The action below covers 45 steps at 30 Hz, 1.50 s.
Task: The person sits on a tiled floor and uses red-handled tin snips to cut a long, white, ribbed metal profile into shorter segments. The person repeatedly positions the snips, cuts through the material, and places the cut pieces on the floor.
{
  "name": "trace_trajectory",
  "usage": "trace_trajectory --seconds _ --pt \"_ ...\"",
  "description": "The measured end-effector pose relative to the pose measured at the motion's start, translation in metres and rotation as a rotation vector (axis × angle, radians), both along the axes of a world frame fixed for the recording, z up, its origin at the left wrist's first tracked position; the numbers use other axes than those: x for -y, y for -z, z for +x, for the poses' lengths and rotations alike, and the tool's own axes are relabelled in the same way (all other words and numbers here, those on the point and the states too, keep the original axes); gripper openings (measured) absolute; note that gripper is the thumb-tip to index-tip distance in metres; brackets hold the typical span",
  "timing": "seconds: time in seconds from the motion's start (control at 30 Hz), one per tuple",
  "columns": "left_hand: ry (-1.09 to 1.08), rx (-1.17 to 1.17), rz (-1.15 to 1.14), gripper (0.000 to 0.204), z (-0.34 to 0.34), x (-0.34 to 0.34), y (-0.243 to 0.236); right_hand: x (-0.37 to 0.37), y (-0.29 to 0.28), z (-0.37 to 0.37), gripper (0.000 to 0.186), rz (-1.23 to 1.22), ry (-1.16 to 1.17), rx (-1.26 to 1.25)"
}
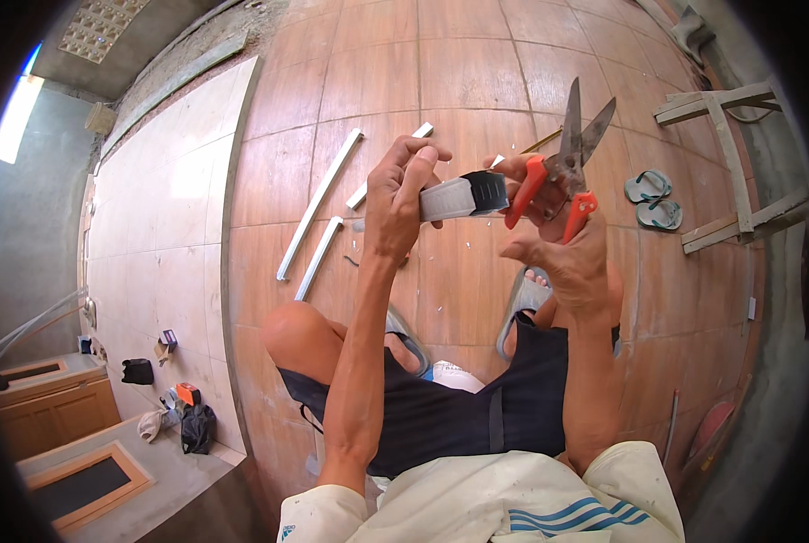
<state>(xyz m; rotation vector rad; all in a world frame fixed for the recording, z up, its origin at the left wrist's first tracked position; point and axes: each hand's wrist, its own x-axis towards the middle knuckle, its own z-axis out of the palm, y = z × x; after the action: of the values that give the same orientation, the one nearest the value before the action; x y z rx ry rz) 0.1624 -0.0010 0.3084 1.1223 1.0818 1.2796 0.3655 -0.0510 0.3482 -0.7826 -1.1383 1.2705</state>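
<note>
My left hand (pixel 403 185) grips a short light-grey piece (pixel 445 199), held sideways, with a dark slotted end (pixel 488 191) toward the right. In my right hand (pixel 558 249) are large metal shears (pixel 569 163) with orange handles, their blades apart and pointing up. The right fingers are around the handles, close beside the piece's dark end. Several white strips (pixel 318 204) lie on the tiled floor beyond and left of my hands, with small white scraps scattered near them.
Wooden frames (pixel 721 163) stand at the right, near a pair of sandals (pixel 653 199). A raised pale tiled ledge (pixel 165 217) runs along the left, with a black bag (pixel 196 427) and small items on it. My legs are bent below my hands.
</note>
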Motion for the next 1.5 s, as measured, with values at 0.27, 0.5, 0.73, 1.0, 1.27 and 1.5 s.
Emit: trace_trajectory --seconds 0.27,0.5,0.73,1.0,1.27,1.5 --pt "-0.011 -0.271 0.059 0.046 0.009 0.042 0.012 0.044 0.005 -0.022 0.058 0.033 0.076 0.051" --pt "0.192 -0.383 -0.562 0.101 -0.026 0.078 0.017 0.044 0.010 -0.022 0.057 0.007 0.197 0.186" --pt "0.394 0.508 -0.668 0.095 -0.003 0.095 0.009 0.063 0.013 -0.039 0.058 0.097 0.083 0.315" --pt "0.168 1.157 -0.488 0.033 -0.043 0.087 0.012 0.095 0.002 -0.059 0.061 0.037 -0.007 0.445" --pt "-0.053 1.111 -0.282 0.055 -0.080 0.081 -0.006 0.146 -0.015 -0.054 0.053 -0.482 -0.345 0.344" --pt "-0.164 1.125 -0.154 0.054 -0.102 0.092 -0.002 0.166 -0.028 -0.062 0.032 -0.633 -0.609 0.536"
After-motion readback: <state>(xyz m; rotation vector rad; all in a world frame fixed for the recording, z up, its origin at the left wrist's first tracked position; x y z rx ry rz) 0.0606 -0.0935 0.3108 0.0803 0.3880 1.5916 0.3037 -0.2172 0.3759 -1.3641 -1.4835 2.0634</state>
